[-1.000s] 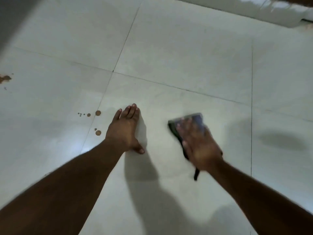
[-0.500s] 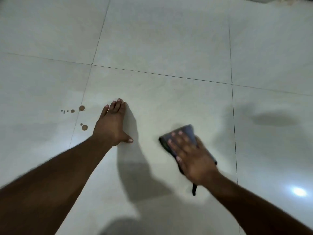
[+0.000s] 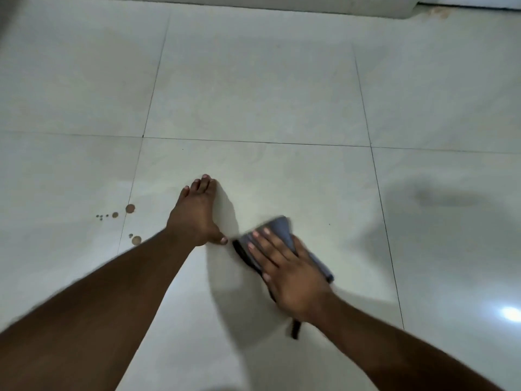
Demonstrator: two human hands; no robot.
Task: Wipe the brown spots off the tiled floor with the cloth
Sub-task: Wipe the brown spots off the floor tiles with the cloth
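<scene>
A grey cloth point(image 3: 282, 228) with a dark edge lies flat on the pale tiled floor point(image 3: 253, 80). My right hand point(image 3: 287, 266) presses down on the cloth with fingers spread. My left hand point(image 3: 196, 214) rests flat on the floor just left of the cloth, fingers together, thumb almost touching the cloth's corner. Several brown spots point(image 3: 130, 208) sit on the tile to the left of my left hand, with another spot point(image 3: 136, 240) nearer to me.
A white wall base point(image 3: 394, 7) runs along the top edge, with a faint brownish stain point(image 3: 439, 12) below it. Dark grout lines cross the floor. A bright light reflection point(image 3: 510, 313) shows at the lower right.
My right hand has slid the cloth to the left, close to my left thumb. The left hand stays planted on the floor. The camera view shifted.
</scene>
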